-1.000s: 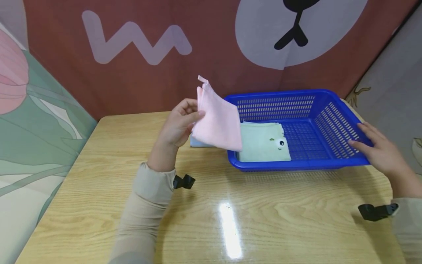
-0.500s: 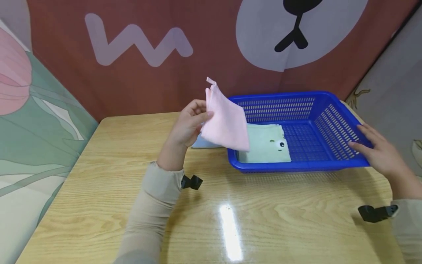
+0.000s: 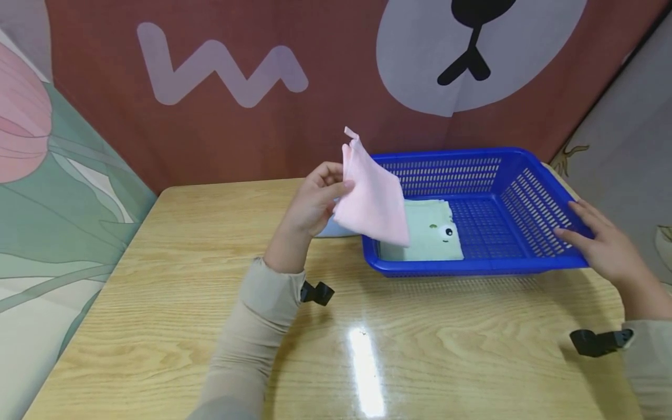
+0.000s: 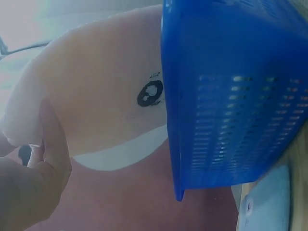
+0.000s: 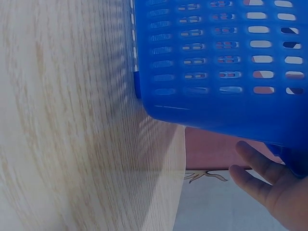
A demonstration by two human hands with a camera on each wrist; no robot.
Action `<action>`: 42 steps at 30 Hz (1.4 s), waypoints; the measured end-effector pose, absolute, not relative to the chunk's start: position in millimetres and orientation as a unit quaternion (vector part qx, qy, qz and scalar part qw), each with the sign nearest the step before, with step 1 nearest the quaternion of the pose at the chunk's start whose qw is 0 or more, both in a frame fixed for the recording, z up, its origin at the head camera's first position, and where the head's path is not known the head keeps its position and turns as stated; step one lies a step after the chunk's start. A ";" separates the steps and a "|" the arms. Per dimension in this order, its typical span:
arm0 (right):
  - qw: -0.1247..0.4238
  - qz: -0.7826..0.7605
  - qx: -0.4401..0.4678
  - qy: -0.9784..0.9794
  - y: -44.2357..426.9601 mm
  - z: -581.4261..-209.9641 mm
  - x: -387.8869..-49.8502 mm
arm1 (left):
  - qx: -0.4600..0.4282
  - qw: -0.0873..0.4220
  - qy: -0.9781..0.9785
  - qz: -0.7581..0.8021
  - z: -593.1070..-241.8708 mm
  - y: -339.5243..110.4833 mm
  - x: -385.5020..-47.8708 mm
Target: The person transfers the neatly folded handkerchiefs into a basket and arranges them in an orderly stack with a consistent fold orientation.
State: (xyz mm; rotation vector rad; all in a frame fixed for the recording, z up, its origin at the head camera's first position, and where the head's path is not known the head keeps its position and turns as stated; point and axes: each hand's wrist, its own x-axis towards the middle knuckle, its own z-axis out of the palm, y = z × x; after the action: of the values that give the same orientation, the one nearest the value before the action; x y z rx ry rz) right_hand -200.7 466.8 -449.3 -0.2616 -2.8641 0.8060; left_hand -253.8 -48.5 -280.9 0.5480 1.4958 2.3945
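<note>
My left hand (image 3: 317,198) pinches a folded pink towel (image 3: 374,201) by its left edge, thumb in front. The towel hangs tilted above the left end of a blue plastic basket (image 3: 446,154), a small loop at its top corner. In the left wrist view an embroidered eye shows on the towel (image 4: 110,82). Inside the basket, at its left, a folded light green towel (image 3: 427,230) with a small face lies flat, partly hidden by the pink one. My right hand (image 3: 609,239) holds the basket's right rim, thumb over the inside, fingers outside.
A folded light blue towel (image 3: 336,228) lies on the wooden table (image 3: 157,303) left of the basket, mostly hidden behind my left hand and the pink towel. Behind the table hangs a reddish-brown printed cloth (image 3: 336,76).
My left hand has moved to the right with the pink towel, farther over the basket and the green towel. My right hand stays on the rim.
</note>
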 end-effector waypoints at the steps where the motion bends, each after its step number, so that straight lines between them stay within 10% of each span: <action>1: 0.079 0.269 -0.085 -0.956 463.7 -446.3 -199.1 | 0.190 0.134 0.515 0.825 -281.1 -47.7 -253.8; 19: 0.050 0.301 -0.076 -0.949 370.8 -358.0 -159.9 | 0.175 0.163 0.524 0.817 -289.8 -34.5 -254.6; 42: 0.056 0.304 -0.080 -0.948 388.3 -374.7 -166.6 | 0.137 0.186 0.535 0.813 -305.0 -13.1 -259.2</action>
State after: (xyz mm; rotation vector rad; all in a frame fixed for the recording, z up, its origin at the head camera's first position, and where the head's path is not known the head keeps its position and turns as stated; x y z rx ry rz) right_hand -166.6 388.3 -374.7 -0.2434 -2.8745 0.9233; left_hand -259.2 -13.1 -305.0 0.3865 1.5065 2.2880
